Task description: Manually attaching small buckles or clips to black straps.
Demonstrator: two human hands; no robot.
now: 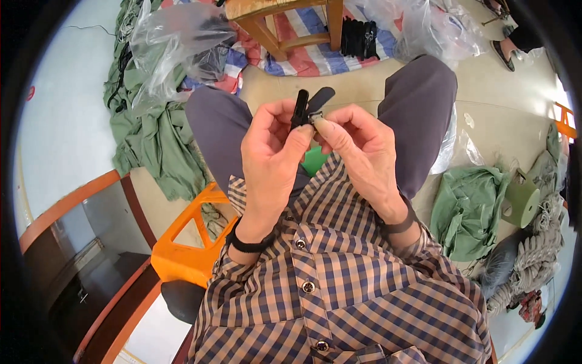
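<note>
Both hands meet above my lap, between my knees. My left hand (270, 155) is closed, pinching a black strap-like piece (299, 108) that points up and away from me. A small metal piece (316, 116), which looks like a clip or buckle, sits between the thumbs. Thumb and fingers of my right hand (364, 155) are pressed together on it. Beside the strap, a dark tab with a rounded end (321, 98) slants up to the right. Fingers cover where these pieces join.
A wooden stool (276, 13) stands ahead on a striped sheet (303, 67), with black bundled straps (359, 39) beside it. Green cloth (160, 145) and an orange plastic stool (173, 258) lie left. On the right are a green bag (470, 209) and rope bundles (539, 242). Another person's foot (503, 56) shows far right.
</note>
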